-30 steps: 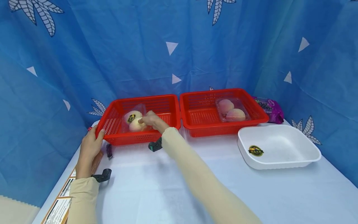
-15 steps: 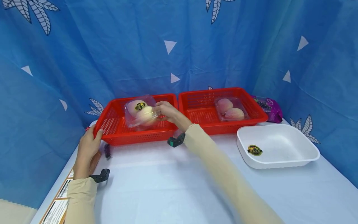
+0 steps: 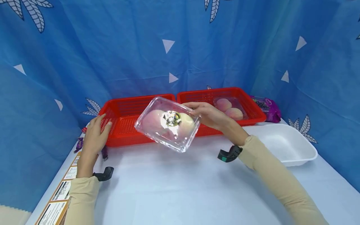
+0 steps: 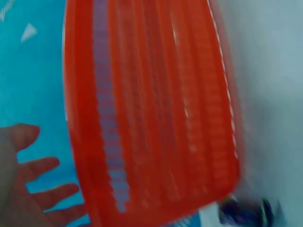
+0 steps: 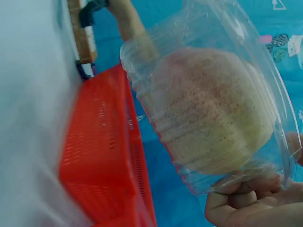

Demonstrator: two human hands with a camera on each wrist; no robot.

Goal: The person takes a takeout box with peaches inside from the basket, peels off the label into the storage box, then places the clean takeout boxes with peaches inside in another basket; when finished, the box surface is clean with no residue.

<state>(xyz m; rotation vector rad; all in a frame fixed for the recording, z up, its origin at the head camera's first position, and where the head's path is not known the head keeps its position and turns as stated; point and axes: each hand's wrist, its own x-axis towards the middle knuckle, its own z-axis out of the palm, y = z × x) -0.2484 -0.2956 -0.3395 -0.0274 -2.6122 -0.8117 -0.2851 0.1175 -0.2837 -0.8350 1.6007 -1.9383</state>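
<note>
A clear plastic pack of peaches (image 3: 153, 122) hangs tilted in front of the left red basket (image 3: 121, 141). My right hand (image 3: 211, 116) grips the pack by its right end. Seen from the right wrist, a large peach (image 5: 213, 109) shows through the ribbed plastic, and the fingers curl at the pack's edge. My left hand (image 3: 95, 134) is at the basket's left end, holding nothing. In the left wrist view its spread fingers (image 4: 42, 165) lie beside the red rim.
A right red basket (image 3: 209, 132) holds another pack of peaches (image 3: 234, 113). Behind it lies a purple grape bag (image 3: 271, 109). A white tray (image 3: 287, 140) stands at the right. Along the left edge are a labelled cardboard box (image 3: 62, 190) and small purple-wrapped items (image 3: 79, 144).
My right hand has lifted the peach pack out of the left basket and brought it right and closer, tilting it. My left hand has let go of the basket rim and spread its fingers.
</note>
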